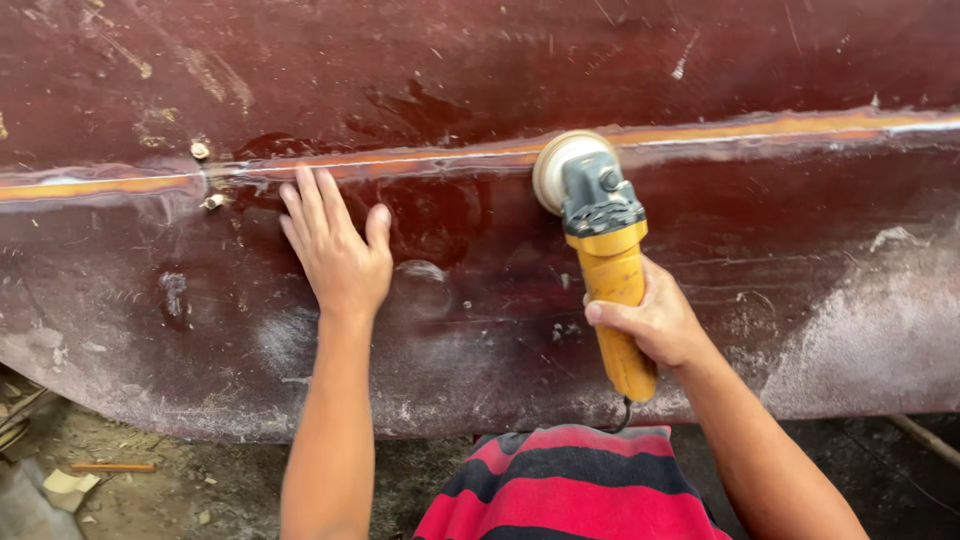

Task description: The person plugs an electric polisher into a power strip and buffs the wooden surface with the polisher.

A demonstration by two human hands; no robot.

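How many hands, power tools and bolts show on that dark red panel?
Hands: 2, the left hand flat on the panel, the right hand gripping the grinder
Power tools: 1, a yellow grinder
Bolts: 2, one above the orange seam and one below it
Total: 5

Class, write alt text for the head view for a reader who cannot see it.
A right hand holds a yellow grinder, its disc on an orange seam across a dark red hull. The left hand lies flat on the hull beside it.
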